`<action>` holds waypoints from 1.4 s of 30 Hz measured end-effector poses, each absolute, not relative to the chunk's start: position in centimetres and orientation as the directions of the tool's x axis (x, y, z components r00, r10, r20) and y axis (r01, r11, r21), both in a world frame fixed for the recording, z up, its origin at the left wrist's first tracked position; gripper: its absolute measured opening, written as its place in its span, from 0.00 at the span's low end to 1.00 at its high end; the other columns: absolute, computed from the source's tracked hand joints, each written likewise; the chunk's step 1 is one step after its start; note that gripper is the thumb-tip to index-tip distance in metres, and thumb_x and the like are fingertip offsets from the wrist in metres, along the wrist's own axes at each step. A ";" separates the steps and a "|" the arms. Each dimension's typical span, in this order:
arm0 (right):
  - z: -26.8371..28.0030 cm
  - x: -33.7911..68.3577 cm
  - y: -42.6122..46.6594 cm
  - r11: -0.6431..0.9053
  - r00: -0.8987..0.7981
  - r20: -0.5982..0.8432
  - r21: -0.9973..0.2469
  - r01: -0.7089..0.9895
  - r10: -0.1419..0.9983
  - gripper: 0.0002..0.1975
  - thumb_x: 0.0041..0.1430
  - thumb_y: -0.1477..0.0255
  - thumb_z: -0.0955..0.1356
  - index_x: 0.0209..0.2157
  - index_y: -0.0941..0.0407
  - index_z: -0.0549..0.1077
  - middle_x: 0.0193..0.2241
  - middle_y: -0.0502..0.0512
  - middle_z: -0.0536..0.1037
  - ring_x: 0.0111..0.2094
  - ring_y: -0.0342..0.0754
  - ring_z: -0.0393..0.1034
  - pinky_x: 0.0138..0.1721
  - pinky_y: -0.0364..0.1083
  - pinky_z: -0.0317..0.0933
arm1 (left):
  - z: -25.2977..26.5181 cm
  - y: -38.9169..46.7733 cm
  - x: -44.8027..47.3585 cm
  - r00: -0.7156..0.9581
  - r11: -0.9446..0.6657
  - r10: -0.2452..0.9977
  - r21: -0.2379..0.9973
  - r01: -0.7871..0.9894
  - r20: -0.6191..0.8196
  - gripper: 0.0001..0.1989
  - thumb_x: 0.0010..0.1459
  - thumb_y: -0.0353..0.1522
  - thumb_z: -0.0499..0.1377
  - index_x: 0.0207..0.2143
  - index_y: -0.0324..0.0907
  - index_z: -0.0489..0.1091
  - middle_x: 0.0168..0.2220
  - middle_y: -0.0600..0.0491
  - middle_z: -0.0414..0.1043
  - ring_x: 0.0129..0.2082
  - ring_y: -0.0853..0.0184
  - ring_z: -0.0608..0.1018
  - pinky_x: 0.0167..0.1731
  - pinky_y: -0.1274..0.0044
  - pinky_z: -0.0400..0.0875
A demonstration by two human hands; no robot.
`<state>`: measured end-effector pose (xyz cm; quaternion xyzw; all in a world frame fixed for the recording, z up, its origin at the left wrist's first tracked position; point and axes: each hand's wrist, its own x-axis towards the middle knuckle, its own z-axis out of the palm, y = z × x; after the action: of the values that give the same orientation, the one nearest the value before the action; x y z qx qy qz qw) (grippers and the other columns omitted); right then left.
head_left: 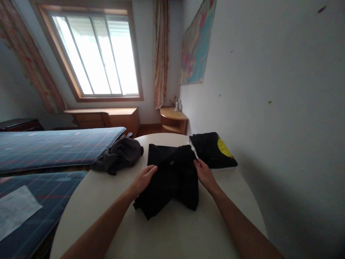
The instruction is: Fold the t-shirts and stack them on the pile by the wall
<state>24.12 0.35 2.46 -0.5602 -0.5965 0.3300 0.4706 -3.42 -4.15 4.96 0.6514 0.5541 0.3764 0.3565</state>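
A black garment [172, 180] lies in the middle of the round table, partly folded, with a small light tag near its upper part. Two leg-like or sleeve-like ends spread toward me; which kind of garment it is, I cannot tell. My left hand [145, 176] is closed at its left edge, thumb and fingers pinching the cloth. At the upper right edge my right hand [203, 172] pinches the fabric too. Just beyond that hand sits a folded black cloth item with a yellow patch [225, 147]. To the left, a crumpled dark grey garment [121, 153] rests by the table's edge.
The white round table [172, 237] has a wall [283, 126] close on its right. Left of it are plaid mattresses [54, 147], a paper sheet [18, 208] on the nearer one. A desk [121, 117] and a corner shelf [174, 115] stand near the window.
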 end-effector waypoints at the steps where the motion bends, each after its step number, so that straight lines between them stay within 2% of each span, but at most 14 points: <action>1: 2.5 23.9 0.1 0.183 0.031 0.208 -0.913 0.364 0.978 0.25 0.63 0.53 0.60 0.47 0.56 0.74 0.44 0.60 0.80 0.47 0.57 0.74 0.52 0.55 0.64 | 5.2 -4.1 -3.8 0.055 -0.113 0.994 0.897 0.428 0.099 0.25 0.60 0.50 0.49 0.35 0.40 0.74 0.32 0.52 0.76 0.36 0.59 0.76 0.36 0.73 0.70; 3: 2.5 23.2 -0.6 0.263 -0.076 0.254 -0.888 0.378 0.964 0.28 0.64 0.51 0.61 0.55 0.55 0.70 0.53 0.60 0.76 0.55 0.56 0.70 0.58 0.55 0.60 | 5.4 -4.4 -4.4 0.095 -0.099 0.993 0.910 0.403 0.066 0.27 0.62 0.51 0.48 0.45 0.41 0.74 0.42 0.50 0.77 0.45 0.57 0.76 0.45 0.71 0.70; 6: 2.0 22.3 -1.6 0.354 -0.223 0.278 -0.801 0.483 0.934 0.42 0.56 0.49 0.69 0.66 0.55 0.58 0.65 0.63 0.62 0.65 0.58 0.57 0.65 0.57 0.51 | 5.2 -5.6 -4.6 0.336 -0.160 0.942 0.861 0.482 -0.013 0.37 0.57 0.50 0.59 0.65 0.44 0.59 0.60 0.47 0.68 0.57 0.55 0.71 0.57 0.67 0.65; 9: 1.6 21.8 -2.1 0.384 -0.319 0.227 -0.679 0.626 0.920 0.48 0.50 0.49 0.73 0.66 0.60 0.58 0.66 0.69 0.60 0.67 0.63 0.52 0.66 0.60 0.47 | 4.4 -6.7 -4.2 0.433 -0.322 0.901 0.682 0.656 0.008 0.51 0.47 0.41 0.68 0.69 0.40 0.50 0.67 0.42 0.56 0.65 0.51 0.62 0.64 0.63 0.56; 12: 2.0 21.9 -2.2 0.425 -0.399 0.187 -0.606 0.673 0.898 0.40 0.53 0.54 0.72 0.62 0.61 0.65 0.61 0.69 0.68 0.63 0.62 0.60 0.64 0.58 0.52 | 4.0 -7.1 -3.6 0.482 -0.427 0.876 0.517 0.742 0.031 0.39 0.51 0.35 0.64 0.65 0.40 0.59 0.64 0.42 0.63 0.63 0.51 0.65 0.63 0.64 0.58; 15: 3.4 22.6 -2.6 0.451 -0.450 0.162 -0.591 0.669 0.878 0.25 0.55 0.64 0.72 0.54 0.58 0.72 0.51 0.64 0.78 0.51 0.58 0.72 0.54 0.52 0.63 | 4.7 -7.5 -3.6 0.506 -0.445 0.863 0.476 0.759 0.000 0.31 0.52 0.28 0.58 0.61 0.42 0.65 0.57 0.44 0.72 0.57 0.54 0.72 0.58 0.66 0.63; 18: 4.8 23.4 -3.0 0.456 -0.541 0.084 -0.653 0.604 0.837 0.12 0.55 0.69 0.70 0.42 0.56 0.76 0.36 0.54 0.81 0.37 0.52 0.75 0.39 0.46 0.65 | 5.9 -8.0 -4.1 0.572 -0.403 0.814 0.609 0.683 -0.103 0.26 0.52 0.28 0.57 0.56 0.45 0.71 0.50 0.50 0.77 0.49 0.58 0.77 0.50 0.70 0.69; 20: 5.3 23.8 -3.0 0.446 -0.601 0.065 -0.734 0.512 0.796 0.09 0.56 0.68 0.69 0.37 0.56 0.77 0.32 0.51 0.80 0.34 0.50 0.74 0.35 0.44 0.64 | 6.6 -8.2 -4.6 0.609 -0.305 0.773 0.740 0.599 -0.175 0.19 0.54 0.33 0.59 0.50 0.46 0.75 0.44 0.54 0.80 0.42 0.60 0.79 0.43 0.73 0.72; 23: 5.1 23.9 -2.4 0.394 -0.505 0.168 -0.836 0.381 0.846 0.14 0.60 0.61 0.67 0.38 0.57 0.77 0.35 0.52 0.81 0.38 0.51 0.74 0.40 0.46 0.66 | 7.0 -7.4 -5.5 0.546 -0.168 0.825 0.860 0.482 -0.145 0.17 0.54 0.41 0.62 0.44 0.45 0.78 0.40 0.55 0.81 0.40 0.60 0.79 0.41 0.72 0.74; 27: 4.1 23.4 -1.4 0.349 -0.183 0.307 -0.894 0.282 0.934 0.25 0.65 0.52 0.62 0.52 0.56 0.72 0.48 0.58 0.78 0.51 0.55 0.71 0.53 0.52 0.64 | 6.0 -4.8 -6.8 0.294 -0.263 0.944 0.878 0.400 0.149 0.23 0.56 0.42 0.59 0.52 0.43 0.75 0.50 0.50 0.78 0.51 0.55 0.77 0.55 0.64 0.68; 30: 3.3 22.9 -1.7 0.355 -0.253 0.284 -0.882 0.311 0.925 0.34 0.65 0.50 0.61 0.65 0.54 0.60 0.63 0.61 0.66 0.65 0.54 0.57 0.65 0.55 0.51 | 4.2 -3.4 -7.5 0.194 -0.313 0.949 0.810 0.496 0.248 0.27 0.59 0.38 0.55 0.60 0.42 0.68 0.59 0.49 0.71 0.60 0.56 0.71 0.62 0.62 0.60; 34: 2.9 22.1 -2.8 0.365 -0.448 0.146 -0.812 0.456 0.882 0.50 0.58 0.49 0.69 0.71 0.55 0.43 0.71 0.63 0.46 0.70 0.57 0.42 0.69 0.60 0.36 | 2.7 -3.5 -7.4 0.317 -0.359 0.930 0.663 0.658 0.188 0.29 0.61 0.34 0.52 0.65 0.45 0.60 0.63 0.49 0.66 0.62 0.59 0.69 0.62 0.65 0.60; 37: 3.3 21.5 -3.5 0.455 -0.556 0.126 -0.733 0.506 0.822 0.52 0.51 0.55 0.74 0.70 0.54 0.49 0.68 0.65 0.57 0.67 0.61 0.53 0.67 0.62 0.42 | 3.1 -4.2 -7.0 0.361 -0.394 0.916 0.559 0.729 0.175 0.28 0.56 0.28 0.53 0.61 0.45 0.66 0.58 0.47 0.72 0.57 0.57 0.73 0.58 0.67 0.63; 42: 5.2 21.9 -4.3 0.542 -0.699 0.111 -0.719 0.434 0.707 0.29 0.48 0.69 0.74 0.55 0.51 0.75 0.49 0.56 0.79 0.50 0.56 0.72 0.54 0.52 0.63 | 4.7 -5.3 -6.8 0.353 -0.228 0.934 0.674 0.702 -0.052 0.13 0.54 0.32 0.54 0.36 0.42 0.77 0.35 0.51 0.80 0.36 0.58 0.79 0.37 0.73 0.72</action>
<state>21.91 -4.35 5.17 -0.3335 -0.8554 0.3428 0.1987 -6.78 -5.34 4.66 0.7612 0.5375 0.1858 0.3117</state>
